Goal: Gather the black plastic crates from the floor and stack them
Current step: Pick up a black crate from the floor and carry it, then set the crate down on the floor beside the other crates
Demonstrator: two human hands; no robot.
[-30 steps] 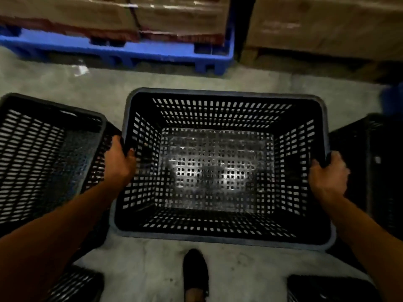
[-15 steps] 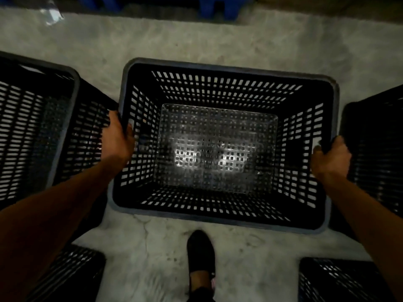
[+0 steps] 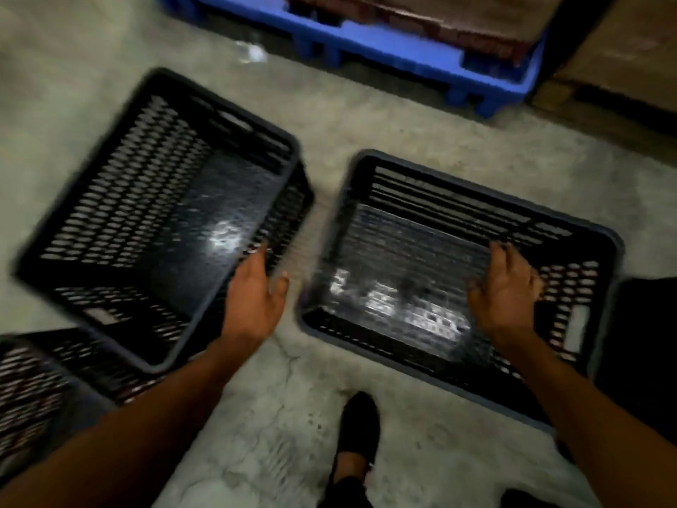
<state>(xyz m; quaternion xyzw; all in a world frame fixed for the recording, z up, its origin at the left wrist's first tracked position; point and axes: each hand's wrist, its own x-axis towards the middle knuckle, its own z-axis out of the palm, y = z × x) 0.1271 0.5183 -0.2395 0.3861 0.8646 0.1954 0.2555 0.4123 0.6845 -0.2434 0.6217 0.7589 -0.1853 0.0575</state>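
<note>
Two black plastic crates are seen open side up on the grey concrete floor (image 3: 366,119), set apart by a narrow gap. The left crate (image 3: 110,229) is turned at an angle; its walls are perforated with rows of small slots, a handle cut-out is seen in its far wall, and its rim is rounded at the corners. The right crate (image 3: 421,199) shows the same slotted walls, a gridded base with bright reflections, and a handle opening in its right wall. Both are blurred.

The left hand (image 3: 252,302) is placed at the right rim of the left crate, fingers extended and thumb spread; whether the rim is gripped cannot be told. The right hand (image 3: 507,291) is held over the interior of the right crate, fingers loosely spread, with nothing held.

A third black crate (image 3: 33,390) is partly seen at the near left, tucked under the left crate's near corner. A black shoe (image 3: 357,423) is seen on the floor near the right crate. A blue pallet (image 3: 384,45) carrying brown cartons is seen at the far side.
</note>
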